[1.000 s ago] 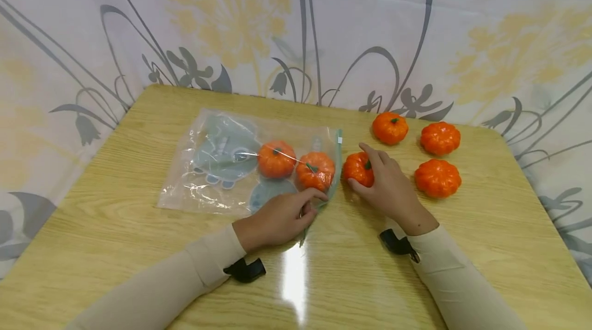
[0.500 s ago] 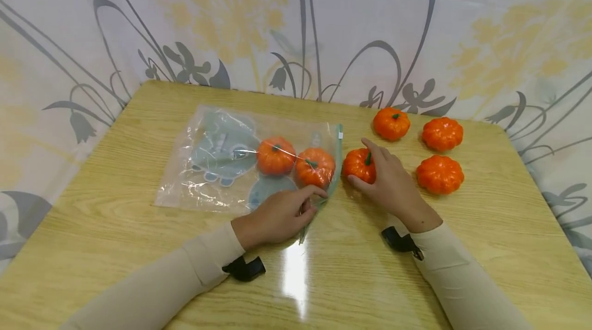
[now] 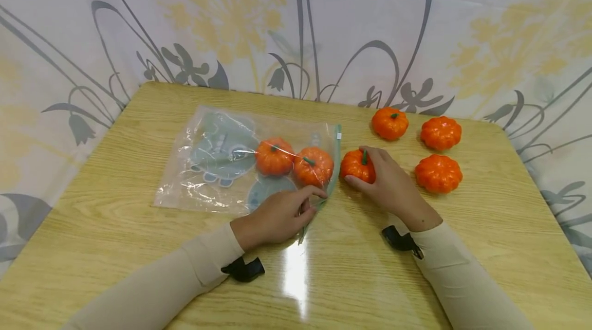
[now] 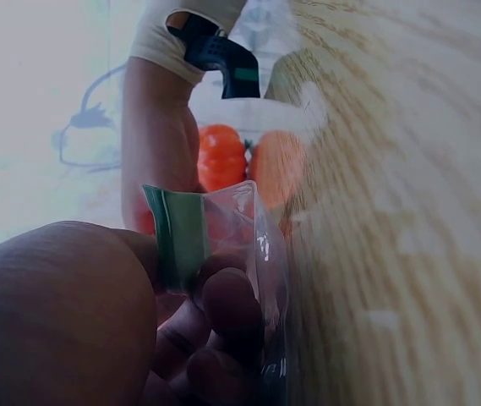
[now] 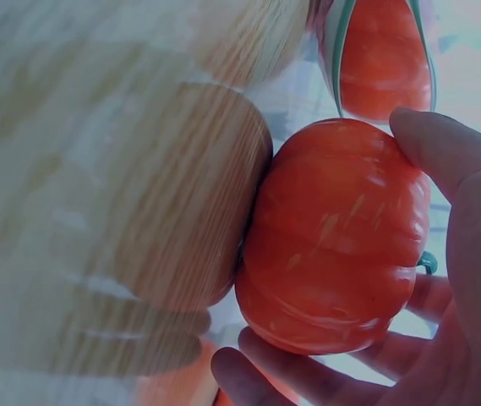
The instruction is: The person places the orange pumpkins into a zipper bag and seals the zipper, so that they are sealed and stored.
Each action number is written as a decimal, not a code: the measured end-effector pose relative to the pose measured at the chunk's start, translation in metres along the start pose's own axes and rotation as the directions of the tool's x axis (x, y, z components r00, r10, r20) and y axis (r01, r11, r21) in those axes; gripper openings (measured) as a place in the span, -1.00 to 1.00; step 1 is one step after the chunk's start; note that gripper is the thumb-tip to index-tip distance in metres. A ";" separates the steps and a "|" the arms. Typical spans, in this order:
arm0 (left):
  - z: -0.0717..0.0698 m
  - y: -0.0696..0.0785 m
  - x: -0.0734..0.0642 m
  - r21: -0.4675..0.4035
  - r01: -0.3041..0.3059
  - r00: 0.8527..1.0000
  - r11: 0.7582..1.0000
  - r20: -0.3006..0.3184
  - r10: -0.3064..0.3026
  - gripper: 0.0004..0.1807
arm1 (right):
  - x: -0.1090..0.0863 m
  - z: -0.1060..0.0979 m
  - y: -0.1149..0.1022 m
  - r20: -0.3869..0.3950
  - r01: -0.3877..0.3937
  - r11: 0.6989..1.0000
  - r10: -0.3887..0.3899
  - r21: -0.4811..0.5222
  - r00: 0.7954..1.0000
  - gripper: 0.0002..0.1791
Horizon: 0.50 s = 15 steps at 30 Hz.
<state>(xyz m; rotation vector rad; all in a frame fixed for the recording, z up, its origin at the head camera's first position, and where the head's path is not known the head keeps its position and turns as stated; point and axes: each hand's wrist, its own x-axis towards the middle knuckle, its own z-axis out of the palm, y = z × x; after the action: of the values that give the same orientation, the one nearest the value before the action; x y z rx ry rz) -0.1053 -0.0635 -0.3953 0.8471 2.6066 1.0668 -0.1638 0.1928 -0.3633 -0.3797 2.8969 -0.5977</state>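
A clear zip bag [image 3: 178, 181] with a pale blue cartoon print lies flat, its green zip edge [image 3: 337, 150] facing right. Inside it, side by side, are two small orange pumpkins, one to the left [image 3: 274, 160] and one near the mouth [image 3: 316, 170]. My left hand [image 3: 275, 219] pinches the near corner of the zip edge between thumb and fingers. Just outside the mouth, my right hand [image 3: 395, 188] grips another pumpkin [image 3: 353, 166], its green stem upward. In the right wrist view the thumb lies on one side of this pumpkin [image 5: 333, 245], fingers on the other; the bag mouth gapes beyond.
To the right of the bag, three more pumpkins rest on the wooden table [image 3: 115, 248]: one at the back [image 3: 389, 125], one at the far right [image 3: 441, 133] and one in front of that [image 3: 438, 175]. A flower-patterned cloth [image 3: 259, 21] hangs behind the table.
The pumpkin in my right hand has turned slightly, its stem now more upright, staying beside the bag's mouth. My left hand keeps its pinch. The head view has shifted a little.
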 end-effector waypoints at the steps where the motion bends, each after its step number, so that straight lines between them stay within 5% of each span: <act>1: 0.000 -0.001 0.000 0.001 -0.001 1.000 1.000 -0.001 0.001 -0.64 | 0.000 0.000 0.000 0.001 0.001 1.000 -0.001 -0.001 1.000 -0.05; 15: 0.002 -0.005 0.000 -0.004 -0.003 1.000 1.000 0.003 0.003 -0.62 | 0.000 0.000 -0.002 0.033 -0.019 1.000 0.019 -0.001 0.999 -0.02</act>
<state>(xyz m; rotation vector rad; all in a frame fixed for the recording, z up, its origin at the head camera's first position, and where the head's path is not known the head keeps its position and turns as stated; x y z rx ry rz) -0.1070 -0.0649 -0.3997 0.8510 2.6012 1.0700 -0.1635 0.1909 -0.3624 -0.3577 2.8659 -0.5823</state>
